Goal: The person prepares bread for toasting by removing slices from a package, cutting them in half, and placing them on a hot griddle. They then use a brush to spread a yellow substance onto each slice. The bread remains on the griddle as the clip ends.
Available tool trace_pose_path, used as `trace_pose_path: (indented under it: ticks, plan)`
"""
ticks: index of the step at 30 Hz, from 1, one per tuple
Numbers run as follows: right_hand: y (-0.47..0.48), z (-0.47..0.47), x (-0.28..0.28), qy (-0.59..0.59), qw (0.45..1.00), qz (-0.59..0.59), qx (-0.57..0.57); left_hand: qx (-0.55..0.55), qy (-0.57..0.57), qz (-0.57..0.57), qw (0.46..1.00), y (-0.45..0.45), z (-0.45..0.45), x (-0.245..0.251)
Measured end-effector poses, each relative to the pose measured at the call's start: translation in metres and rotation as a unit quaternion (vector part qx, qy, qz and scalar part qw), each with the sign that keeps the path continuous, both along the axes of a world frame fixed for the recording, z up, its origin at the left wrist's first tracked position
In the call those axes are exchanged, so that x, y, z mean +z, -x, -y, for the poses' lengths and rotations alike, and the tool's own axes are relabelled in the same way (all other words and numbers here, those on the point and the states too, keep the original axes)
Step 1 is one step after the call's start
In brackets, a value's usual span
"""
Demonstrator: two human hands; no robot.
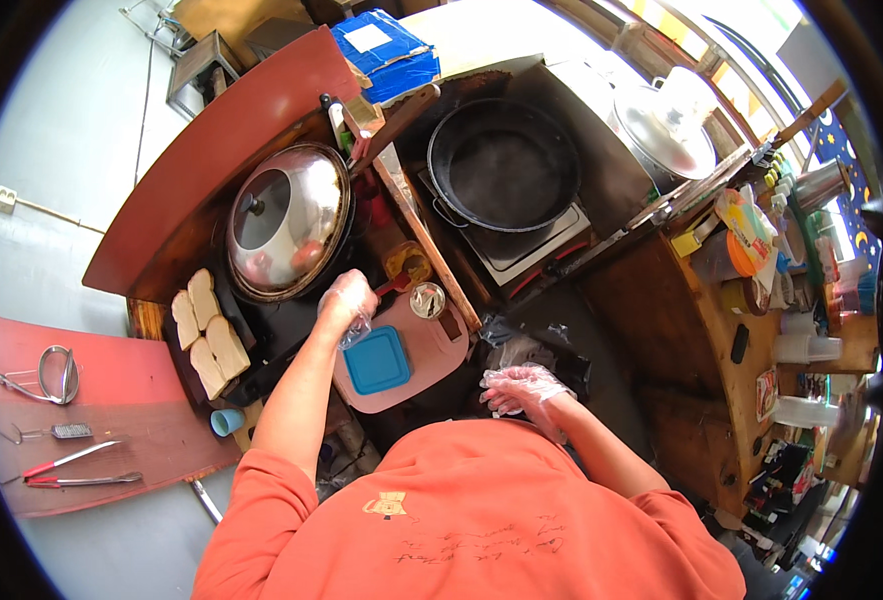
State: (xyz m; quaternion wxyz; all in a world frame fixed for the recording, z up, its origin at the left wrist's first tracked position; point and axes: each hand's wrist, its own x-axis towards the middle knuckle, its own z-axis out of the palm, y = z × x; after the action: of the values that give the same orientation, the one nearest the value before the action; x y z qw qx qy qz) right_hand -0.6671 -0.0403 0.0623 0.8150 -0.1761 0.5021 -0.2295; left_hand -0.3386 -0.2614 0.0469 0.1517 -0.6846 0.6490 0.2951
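Note:
My left hand [350,300], in a clear plastic glove, is closed at the end of a red handle [394,285]. The handle's other end reaches a small container with orange-yellow contents [409,264]. Just below that hand, a blue-lidded container [377,360] rests on a pink cutting board [434,367]. A round tin or jar [427,300] stands on the board's far end. My right hand [527,390], also gloved, hovers before my waist, fingers loosely curled and nothing visible in them. Four-sided bread slices [208,334] lie on a dark griddle [265,330] at the left.
A domed metal lid [291,221] covers a pan behind my left hand. A black wok [505,165] sits on a stove, right of a wooden divider [434,240]. Tongs [85,478] lie on a red side panel [133,442]. A light-blue cup [227,422] stands near the griddle.

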Motion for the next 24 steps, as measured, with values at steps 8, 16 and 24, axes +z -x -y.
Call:
trace_pose_path:
  ticks: [8,16,24]
  plan:
    - [0.005,0.012,-0.009,0.016,1.000,0.016,0.011,0.341,-0.180,-0.296,0.874,-0.008,0.003,-0.012]
    - [0.004,0.018,-0.010,-0.003,1.000,-0.023,0.008,0.418,-0.234,-0.448,0.755,-0.015,-0.019,-0.037]
    - [-0.028,0.022,0.001,-0.011,1.000,-0.020,0.013,0.427,-0.207,-0.580,0.663,-0.039,-0.050,-0.070]
